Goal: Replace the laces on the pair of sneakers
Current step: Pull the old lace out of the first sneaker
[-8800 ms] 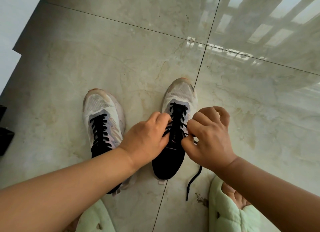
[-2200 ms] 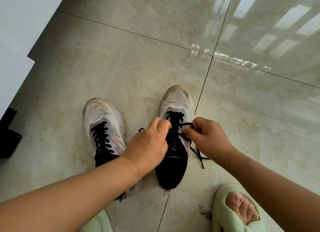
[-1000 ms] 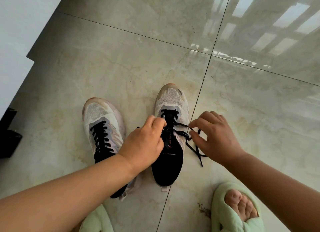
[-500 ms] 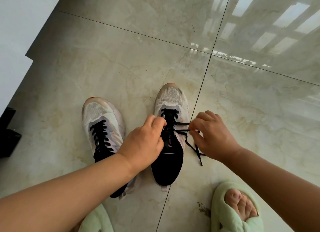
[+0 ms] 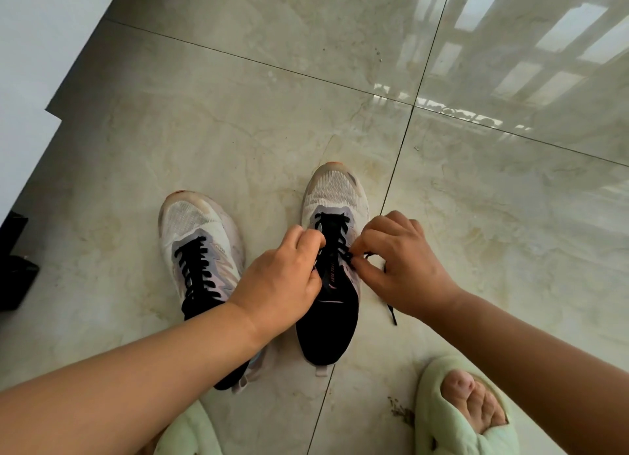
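- Two white mesh sneakers stood side by side, toes pointing away, on a glossy marble-tiled floor [image 5: 238, 121], well away from its edges.
- The right sneaker [image 5: 335, 196] stood just left of a dark grout line, its black lace [image 5: 335, 230] threaded through the front eyelets only.
- The left hand [image 5: 289, 281] lay over that sneaker's left flank, thumb and forefinger curled closed at the eyelet row; whether they pinched the lace I could not tell.
- The right hand [image 5: 401, 267] sat at the shoe's right side, thumb and forefinger pinched on the lace beside an eyelet, the other fingers curled.
- A loose lace end [image 5: 392, 313] trailed on the tile below the right wrist.
- The left sneaker [image 5: 194, 226] stood near, fully laced in black, its heel hidden by the left forearm.
- Pale green slippers [image 5: 442, 417] showed at the floor's near edge, toes visible in the right one.
- A dark object [image 5: 13, 267] stood at the floor's left edge.
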`<act>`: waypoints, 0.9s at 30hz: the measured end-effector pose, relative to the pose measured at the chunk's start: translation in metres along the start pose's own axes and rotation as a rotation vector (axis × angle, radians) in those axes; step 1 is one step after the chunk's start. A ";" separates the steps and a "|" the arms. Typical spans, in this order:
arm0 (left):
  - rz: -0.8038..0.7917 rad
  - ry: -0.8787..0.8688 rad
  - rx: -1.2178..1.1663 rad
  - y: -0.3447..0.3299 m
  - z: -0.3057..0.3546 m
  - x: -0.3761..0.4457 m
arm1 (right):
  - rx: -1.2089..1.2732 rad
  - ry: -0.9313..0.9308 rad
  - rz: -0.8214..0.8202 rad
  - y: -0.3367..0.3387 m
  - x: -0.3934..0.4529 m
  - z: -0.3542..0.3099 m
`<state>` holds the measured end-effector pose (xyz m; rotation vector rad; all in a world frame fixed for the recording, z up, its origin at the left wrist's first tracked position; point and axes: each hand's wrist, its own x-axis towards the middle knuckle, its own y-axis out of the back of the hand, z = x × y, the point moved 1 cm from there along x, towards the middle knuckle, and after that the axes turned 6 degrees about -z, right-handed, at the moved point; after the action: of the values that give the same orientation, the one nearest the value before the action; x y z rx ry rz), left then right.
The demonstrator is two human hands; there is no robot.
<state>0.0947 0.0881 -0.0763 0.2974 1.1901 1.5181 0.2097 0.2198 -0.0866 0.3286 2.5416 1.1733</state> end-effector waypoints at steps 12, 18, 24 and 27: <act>0.009 -0.002 0.007 0.000 0.000 0.000 | 0.118 -0.130 0.015 -0.004 -0.002 0.011; 0.006 0.000 -0.001 0.000 0.001 0.000 | -0.116 -0.353 0.021 -0.004 -0.010 0.029; 0.006 0.001 0.007 0.000 0.001 0.000 | 0.102 -0.091 -0.037 -0.006 -0.004 0.003; 0.003 0.001 0.014 0.000 0.001 0.000 | 0.076 -0.057 -0.050 -0.006 0.000 0.000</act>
<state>0.0949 0.0884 -0.0759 0.3073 1.2017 1.5131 0.2092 0.2157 -0.0910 0.3099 2.5337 1.0365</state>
